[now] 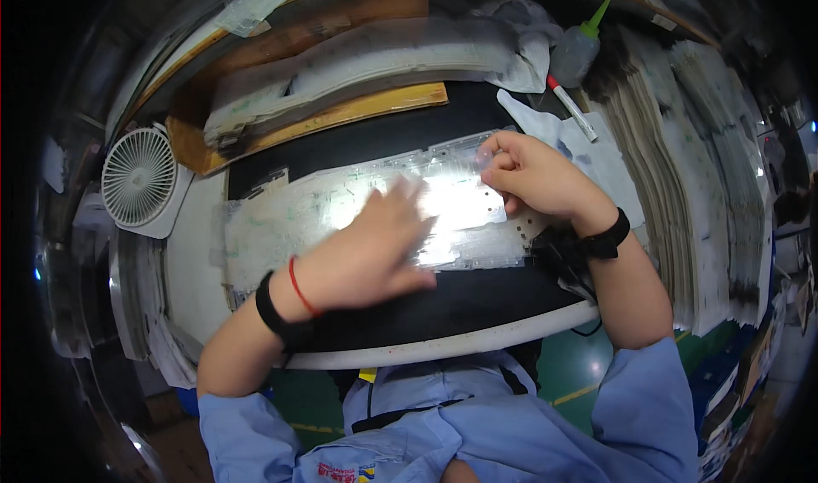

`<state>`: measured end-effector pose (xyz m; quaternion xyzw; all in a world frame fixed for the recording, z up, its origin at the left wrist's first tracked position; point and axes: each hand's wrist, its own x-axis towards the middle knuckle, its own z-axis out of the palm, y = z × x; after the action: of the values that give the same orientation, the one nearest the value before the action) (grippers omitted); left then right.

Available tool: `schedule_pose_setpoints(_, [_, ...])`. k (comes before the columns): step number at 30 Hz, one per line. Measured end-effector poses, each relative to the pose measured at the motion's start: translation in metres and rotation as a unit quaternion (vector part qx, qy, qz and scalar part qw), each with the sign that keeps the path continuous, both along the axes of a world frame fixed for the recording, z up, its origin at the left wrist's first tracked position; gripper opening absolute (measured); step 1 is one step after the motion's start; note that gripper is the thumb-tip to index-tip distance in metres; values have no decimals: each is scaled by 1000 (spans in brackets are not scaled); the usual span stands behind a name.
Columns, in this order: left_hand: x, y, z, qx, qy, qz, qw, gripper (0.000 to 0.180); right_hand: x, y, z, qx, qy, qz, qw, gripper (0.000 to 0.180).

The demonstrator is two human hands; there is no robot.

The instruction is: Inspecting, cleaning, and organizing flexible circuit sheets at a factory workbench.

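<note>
A stack of thin, shiny, clear plastic sheets [298, 219] lies in a long band across the black work surface, glare whitening its middle. Blurred by motion, my left hand [371, 249] hovers over or touches the sheets with its fingers stretched out and apart. My right hand [541, 176] is curled at the right end of the band. Its thumb and fingers pinch the edge of a clear plastic sheet [464, 198]; the exact contact is partly hidden by the fingers. Small dark dots show on the sheets beside this hand.
A white fan [141, 181] stands at the left. Behind the sheets, a wooden tray [341, 121] holds more stacked sheets. A squeeze bottle [575, 55] with a green nozzle, a red-capped marker [573, 108] and a white cloth [601, 155] lie far right, beside tall stacks [673, 176]. A black object [558, 249] sits below my right wrist.
</note>
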<state>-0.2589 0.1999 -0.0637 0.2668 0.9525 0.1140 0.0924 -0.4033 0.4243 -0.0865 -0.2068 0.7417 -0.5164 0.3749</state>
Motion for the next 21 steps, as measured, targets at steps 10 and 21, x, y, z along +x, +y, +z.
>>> schedule_pose_setpoints(10, [67,-106,33,351,-176,302,869,44,3,1,9,-18,28,-9,999,20])
schedule_pose_setpoints(21, [133,-199,-6,552,-51,596,581,48,5,-2,13,-48,90,-33,994,22])
